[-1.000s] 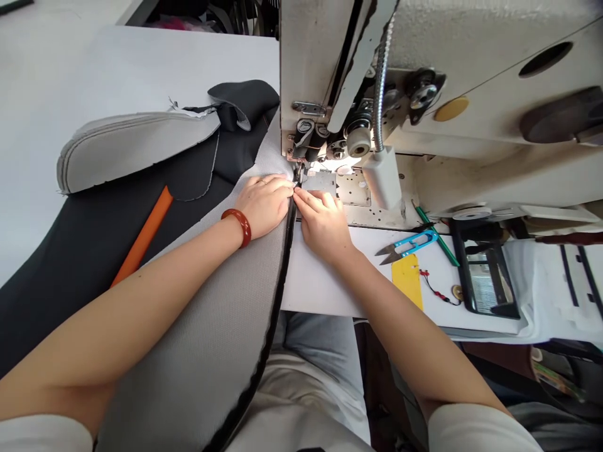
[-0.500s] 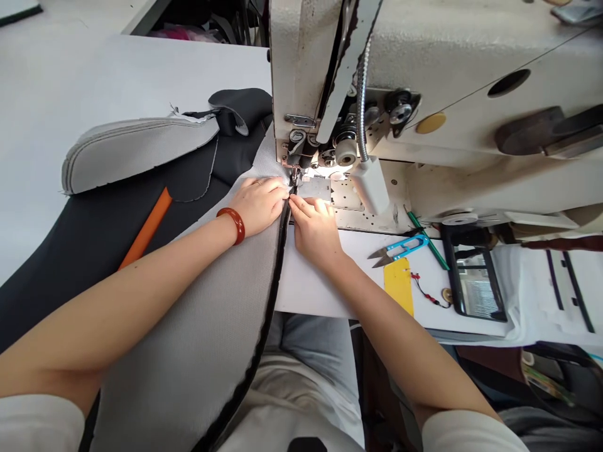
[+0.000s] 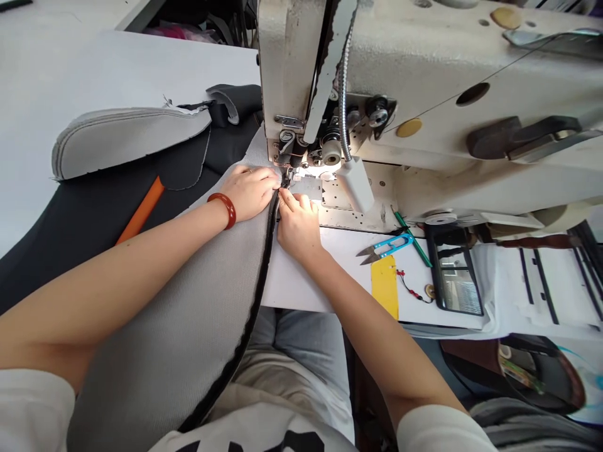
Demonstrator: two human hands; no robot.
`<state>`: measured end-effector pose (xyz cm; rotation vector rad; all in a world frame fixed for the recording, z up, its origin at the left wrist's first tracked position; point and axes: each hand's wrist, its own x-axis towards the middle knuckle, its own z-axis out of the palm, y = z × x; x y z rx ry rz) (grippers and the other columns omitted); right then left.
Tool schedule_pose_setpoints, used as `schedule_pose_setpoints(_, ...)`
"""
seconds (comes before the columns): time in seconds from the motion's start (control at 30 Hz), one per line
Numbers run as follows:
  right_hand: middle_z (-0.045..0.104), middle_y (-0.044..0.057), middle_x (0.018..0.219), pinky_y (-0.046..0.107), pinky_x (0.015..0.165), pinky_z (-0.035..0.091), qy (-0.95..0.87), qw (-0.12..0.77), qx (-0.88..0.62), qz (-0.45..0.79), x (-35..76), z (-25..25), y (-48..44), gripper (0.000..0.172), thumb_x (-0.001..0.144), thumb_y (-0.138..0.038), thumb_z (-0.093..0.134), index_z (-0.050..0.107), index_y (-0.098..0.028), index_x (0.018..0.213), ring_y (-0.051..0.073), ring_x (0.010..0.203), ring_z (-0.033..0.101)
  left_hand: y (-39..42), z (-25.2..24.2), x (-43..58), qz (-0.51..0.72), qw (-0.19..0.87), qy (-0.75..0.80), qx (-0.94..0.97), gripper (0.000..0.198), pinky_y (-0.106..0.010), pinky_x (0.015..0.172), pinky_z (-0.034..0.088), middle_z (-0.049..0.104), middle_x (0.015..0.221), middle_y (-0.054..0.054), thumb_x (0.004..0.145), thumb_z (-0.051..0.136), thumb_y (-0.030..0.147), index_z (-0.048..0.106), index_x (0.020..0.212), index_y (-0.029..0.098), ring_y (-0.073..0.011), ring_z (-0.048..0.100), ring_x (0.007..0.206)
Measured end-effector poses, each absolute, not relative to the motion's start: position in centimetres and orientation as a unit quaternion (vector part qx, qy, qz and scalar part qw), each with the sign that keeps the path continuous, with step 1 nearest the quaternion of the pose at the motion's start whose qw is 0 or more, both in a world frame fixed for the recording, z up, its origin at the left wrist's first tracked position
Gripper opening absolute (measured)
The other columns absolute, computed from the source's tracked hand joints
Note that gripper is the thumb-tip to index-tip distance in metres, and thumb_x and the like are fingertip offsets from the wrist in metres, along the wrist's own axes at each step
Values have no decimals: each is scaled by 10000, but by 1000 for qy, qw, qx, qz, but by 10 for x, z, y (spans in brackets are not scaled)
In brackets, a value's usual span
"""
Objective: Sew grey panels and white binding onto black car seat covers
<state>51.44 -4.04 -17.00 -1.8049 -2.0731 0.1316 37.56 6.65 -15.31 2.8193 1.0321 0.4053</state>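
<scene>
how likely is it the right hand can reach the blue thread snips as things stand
Probably yes: the right hand is at the black edging, but the blue thread snips lie uncovered to its right, with nothing visible blocking the way.

Red-beaded cord [image 3: 415, 293] between a yellow card [image 3: 385, 290] and black-framed panel [image 3: 455, 270].

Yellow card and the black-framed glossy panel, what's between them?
In the head view, a red-beaded cord with a round charm lies there; above it, a green stick pokes in with its lower end.
</scene>
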Motion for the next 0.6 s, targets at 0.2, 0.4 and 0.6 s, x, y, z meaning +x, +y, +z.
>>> schedule_pose_setpoints(0.2, 559, 62, 1434, 434, 907, 414, -714, 249, -648, 89, 520, -167, -39, 517, 861, -77, 385, 593, -184, 1322, 295, 1119, 503, 64, -147, 380, 117, 57, 344, 930, 393, -515, 1006, 377, 669, 1242, -79, 928, 376, 202, 722, 1108, 245, -265, 588, 1178)
schedule_pose_setpoints(0.4, 617, 57, 1355, 426, 917, 425, -700, 266, -653, 117, 522, -167, -38, 482, 864, -100, 385, 624, -201, 1270, 268, 1035, 537, 64, -150, 382, 115, 45, 353, 927, 375, -497, 978, 383, 673, 1198, -82, 939, 374, 194, 717, 1086, 232, -270, 584, 1180)
schedule_pose_setpoints(0.6, 561, 68, 1424, 448, 944, 424, -704, 277, -642, 126, 522, -170, -36, 573, 814, -98, 409, 555, -199, 1360, 289, 1107, 522, 70, -153, 386, 136, 36, 355, 924, 357, -509, 954, 392, 687, 1158, -68, 926, 399, 202, 734, 1043, 243, -278, 612, 1110)
